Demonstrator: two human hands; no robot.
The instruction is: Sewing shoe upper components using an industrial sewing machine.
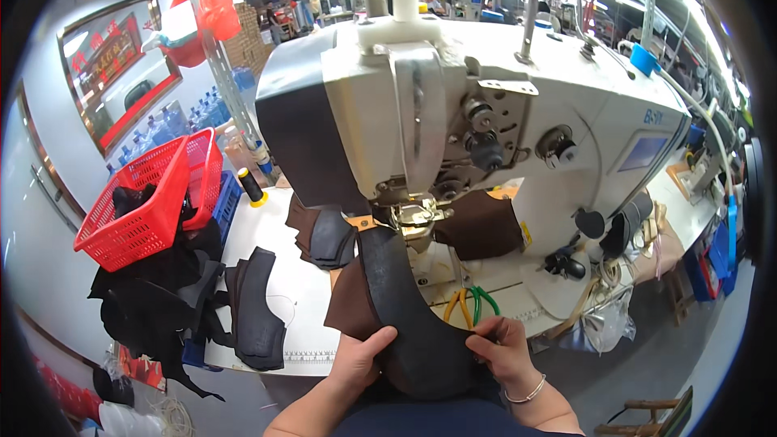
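Note:
A curved piece of black leather (417,332) with a brown backing (353,299) hangs over the table's near edge, its far end beside the needle area (417,218) of a white sewing machine (599,89). My left hand (362,358) grips the piece's left side, thumb on top and fingers hidden beneath. At its right edge, my right hand (500,348) pinches the leather between thumb and fingers. Just beyond that hand lie scissors with yellow and green handles (473,303). Stacks of cut dark pieces (259,307) and black-and-brown pieces (328,236) rest to the left.
Red plastic baskets (133,226) with dark scraps (162,307) stand at the left. A black thread cone (252,188) sits on the white table (312,332). More brown material (477,226) lies under the machine arm. A wooden stool (651,417) is at the lower right.

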